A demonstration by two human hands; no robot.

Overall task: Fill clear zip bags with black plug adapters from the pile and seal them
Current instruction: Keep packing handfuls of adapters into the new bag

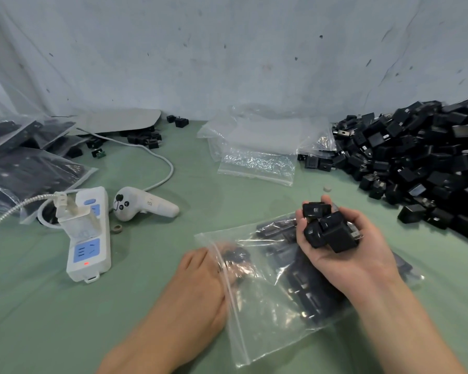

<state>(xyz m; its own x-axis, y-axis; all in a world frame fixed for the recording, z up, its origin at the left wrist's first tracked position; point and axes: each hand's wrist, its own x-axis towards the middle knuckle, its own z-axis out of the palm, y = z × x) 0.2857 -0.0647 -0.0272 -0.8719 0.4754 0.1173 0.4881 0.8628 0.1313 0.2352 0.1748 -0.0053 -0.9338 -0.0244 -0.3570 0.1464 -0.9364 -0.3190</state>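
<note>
On the green tabletop (65,319), before a pale wrinkled sheet (227,49), the left hand (200,282) holds the zip bag (268,306) by its mouth, fingers inside. The right hand (346,252) cups several adapters (327,230) above it, with the pile (416,163) at right.

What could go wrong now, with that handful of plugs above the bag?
1. The right hand cups several adapters in its upturned palm over the zip bag, away from its mouth; some could spill onto the cloth.
2. Only the left hand holds the mouth open; it might fold shut.
</note>
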